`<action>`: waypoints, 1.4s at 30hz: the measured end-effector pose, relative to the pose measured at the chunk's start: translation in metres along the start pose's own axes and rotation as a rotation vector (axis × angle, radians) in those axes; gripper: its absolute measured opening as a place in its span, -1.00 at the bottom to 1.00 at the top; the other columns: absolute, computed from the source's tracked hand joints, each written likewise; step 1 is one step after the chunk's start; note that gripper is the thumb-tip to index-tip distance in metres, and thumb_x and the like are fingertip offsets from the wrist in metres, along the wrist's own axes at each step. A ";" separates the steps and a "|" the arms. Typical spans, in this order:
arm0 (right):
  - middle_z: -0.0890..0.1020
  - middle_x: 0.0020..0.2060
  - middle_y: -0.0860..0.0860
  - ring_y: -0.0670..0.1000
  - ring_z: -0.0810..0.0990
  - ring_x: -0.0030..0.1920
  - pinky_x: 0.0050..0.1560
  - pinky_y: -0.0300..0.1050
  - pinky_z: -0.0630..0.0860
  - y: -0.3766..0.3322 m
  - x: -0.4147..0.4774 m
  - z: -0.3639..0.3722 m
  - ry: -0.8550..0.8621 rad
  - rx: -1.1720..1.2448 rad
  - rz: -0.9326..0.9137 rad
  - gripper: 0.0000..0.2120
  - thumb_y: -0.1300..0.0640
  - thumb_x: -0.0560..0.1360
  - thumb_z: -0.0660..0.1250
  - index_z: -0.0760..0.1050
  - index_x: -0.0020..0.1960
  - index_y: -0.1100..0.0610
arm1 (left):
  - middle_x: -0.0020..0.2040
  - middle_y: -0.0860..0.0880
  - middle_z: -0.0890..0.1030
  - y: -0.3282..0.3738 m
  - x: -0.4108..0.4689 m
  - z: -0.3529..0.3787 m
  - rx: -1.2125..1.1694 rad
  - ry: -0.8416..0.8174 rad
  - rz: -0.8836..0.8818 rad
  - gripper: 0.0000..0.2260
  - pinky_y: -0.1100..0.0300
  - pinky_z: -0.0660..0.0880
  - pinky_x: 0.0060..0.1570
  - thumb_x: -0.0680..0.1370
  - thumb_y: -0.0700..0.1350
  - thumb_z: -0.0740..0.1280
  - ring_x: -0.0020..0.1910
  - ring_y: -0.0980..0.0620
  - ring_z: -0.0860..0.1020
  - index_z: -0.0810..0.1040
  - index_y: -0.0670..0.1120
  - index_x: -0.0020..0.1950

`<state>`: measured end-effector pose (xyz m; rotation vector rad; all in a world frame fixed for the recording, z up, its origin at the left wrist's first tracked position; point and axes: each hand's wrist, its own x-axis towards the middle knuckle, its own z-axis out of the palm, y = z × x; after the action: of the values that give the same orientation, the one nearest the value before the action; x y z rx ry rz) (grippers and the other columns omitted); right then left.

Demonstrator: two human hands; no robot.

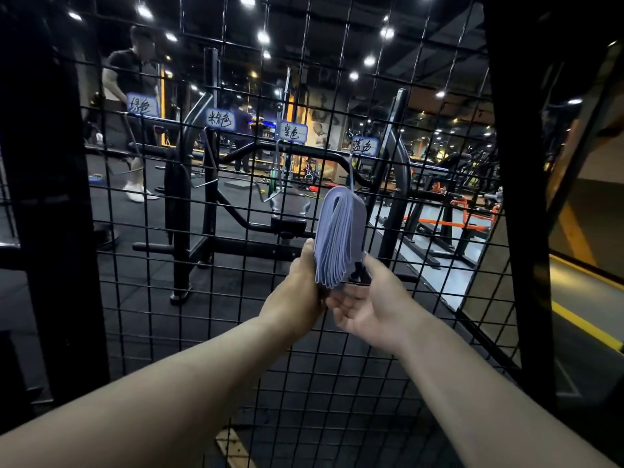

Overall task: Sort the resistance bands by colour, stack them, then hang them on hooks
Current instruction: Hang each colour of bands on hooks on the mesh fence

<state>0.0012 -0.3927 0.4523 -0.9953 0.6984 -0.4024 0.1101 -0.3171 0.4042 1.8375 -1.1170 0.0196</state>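
A thick stack of pale blue resistance bands (339, 231) hangs folded over a wire hook (352, 173) on the black wire grid panel (236, 298), under the rightmost label (364, 147). My left hand (300, 288) grips the lower left edge of the stack. My right hand (366, 300) cups under the lower ends with its fingers apart, touching the stack's right side. Three more handwritten labels (142, 104) sit along the grid to the left, each above a bare wire hook (206, 184).
The grid panel stands between two black upright posts (50, 197). Behind it are gym racks, benches and a person walking at the far left (131, 96). A yellow floor stripe (587, 329) runs at the right.
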 end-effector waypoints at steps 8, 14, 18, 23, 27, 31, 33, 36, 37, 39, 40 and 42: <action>0.62 -0.08 0.09 0.08 0.58 0.04 -0.03 -0.04 0.51 -0.013 0.003 0.012 -0.052 0.120 0.097 -0.49 -0.24 0.49 0.37 0.59 0.14 0.20 | 0.27 -0.04 0.41 0.002 -0.003 -0.004 0.080 -0.005 0.018 -0.44 -0.19 0.53 0.06 0.56 0.04 0.21 0.06 -0.16 0.57 0.03 0.30 0.48; 0.47 -0.04 0.09 0.04 0.44 -0.06 -0.05 -0.07 0.46 -0.014 0.000 0.012 0.136 0.040 0.029 -0.54 -0.24 0.46 0.40 0.49 0.04 0.17 | 0.30 -0.07 0.42 -0.006 0.001 -0.004 0.071 0.021 0.040 -0.35 -0.19 0.56 -0.05 0.54 -0.09 0.27 0.06 -0.17 0.56 0.02 0.22 0.51; 0.40 -0.23 0.05 0.00 0.36 -0.22 -0.14 -0.12 0.41 -0.018 0.002 0.008 0.164 0.077 0.068 -0.53 -0.25 0.47 0.37 0.48 -0.09 0.20 | 0.26 -0.06 0.45 -0.006 0.001 -0.002 0.049 0.034 0.041 -0.41 -0.20 0.56 -0.05 0.56 -0.04 0.25 0.04 -0.18 0.56 0.05 0.25 0.48; 0.49 -0.30 0.05 -0.02 0.46 -0.26 -0.20 -0.13 0.46 -0.024 0.002 0.008 0.089 0.079 0.099 -0.57 -0.18 0.48 0.40 0.47 -0.18 0.22 | 0.28 -0.08 0.42 -0.005 0.001 -0.001 0.053 0.034 0.013 -0.38 -0.20 0.55 -0.02 0.54 -0.10 0.24 0.06 -0.19 0.56 0.03 0.23 0.50; 0.53 -0.28 0.06 -0.03 0.50 -0.26 -0.20 -0.16 0.48 -0.029 -0.001 0.007 0.070 0.129 0.110 -0.59 -0.09 0.47 0.46 0.46 -0.14 0.26 | 0.25 -0.07 0.42 -0.006 0.002 0.001 0.026 0.053 0.031 -0.37 -0.19 0.55 -0.02 0.52 -0.15 0.25 0.04 -0.17 0.54 0.06 0.21 0.49; 0.55 -0.25 0.07 0.00 0.54 -0.23 -0.19 -0.11 0.51 -0.032 0.002 0.006 0.062 0.150 0.116 -0.54 -0.12 0.42 0.50 0.48 -0.07 0.28 | 0.22 -0.05 0.41 -0.009 0.003 0.002 -0.026 0.062 0.047 -0.35 -0.17 0.56 0.01 0.49 -0.21 0.26 0.03 -0.12 0.54 0.11 0.22 0.47; 0.54 -0.26 0.08 0.02 0.52 -0.22 -0.19 -0.09 0.52 -0.033 0.002 0.007 0.072 0.156 0.123 -0.54 -0.12 0.42 0.50 0.48 -0.11 0.28 | 0.21 -0.03 0.39 -0.011 0.003 0.003 -0.037 0.060 0.050 -0.34 -0.17 0.56 0.01 0.49 -0.22 0.27 0.02 -0.09 0.53 0.11 0.22 0.47; 0.56 -0.24 0.10 0.03 0.53 -0.18 -0.13 -0.08 0.52 -0.034 0.000 0.010 0.066 0.164 0.125 -0.60 -0.06 0.44 0.50 0.50 -0.17 0.28 | 0.20 -0.01 0.37 -0.013 0.004 0.004 -0.069 0.059 0.052 -0.35 -0.13 0.57 0.00 0.48 -0.20 0.29 -0.01 -0.06 0.54 0.13 0.23 0.46; 0.57 -0.23 0.10 0.02 0.53 -0.16 -0.11 -0.09 0.51 -0.033 0.000 0.010 0.060 0.157 0.124 -0.62 -0.05 0.45 0.49 0.51 -0.17 0.28 | 0.18 -0.01 0.37 -0.013 0.004 0.004 -0.100 0.058 0.054 -0.36 -0.12 0.58 -0.01 0.47 -0.19 0.29 -0.03 -0.05 0.55 0.15 0.24 0.44; 0.56 -0.24 0.07 -0.02 0.52 -0.18 -0.11 -0.12 0.49 -0.033 0.001 0.009 0.047 0.131 0.123 -0.64 -0.04 0.45 0.48 0.52 -0.15 0.27 | 0.17 0.00 0.37 -0.014 0.005 0.005 -0.165 0.057 0.058 -0.35 -0.12 0.60 -0.02 0.43 -0.17 0.29 -0.04 -0.04 0.56 0.18 0.26 0.43; 0.56 -0.26 0.05 -0.03 0.52 -0.20 -0.12 -0.13 0.48 -0.034 0.001 0.008 0.041 0.130 0.126 -0.63 -0.05 0.45 0.49 0.51 -0.14 0.27 | 0.18 0.00 0.38 -0.015 0.006 0.006 -0.184 0.056 0.061 -0.34 -0.11 0.60 -0.01 0.42 -0.16 0.29 -0.03 -0.03 0.56 0.18 0.26 0.44; 0.56 -0.28 0.04 -0.03 0.53 -0.22 -0.12 -0.11 0.49 -0.035 0.002 0.006 0.029 0.173 0.127 -0.63 -0.05 0.43 0.50 0.50 -0.11 0.26 | 0.19 -0.01 0.40 -0.017 0.008 0.007 -0.208 0.057 0.074 -0.34 -0.08 0.60 0.03 0.41 -0.13 0.30 0.01 0.01 0.56 0.19 0.26 0.44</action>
<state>0.0074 -0.4076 0.4839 -0.7789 0.7359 -0.3599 0.1243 -0.3253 0.3920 1.6019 -1.1038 -0.0014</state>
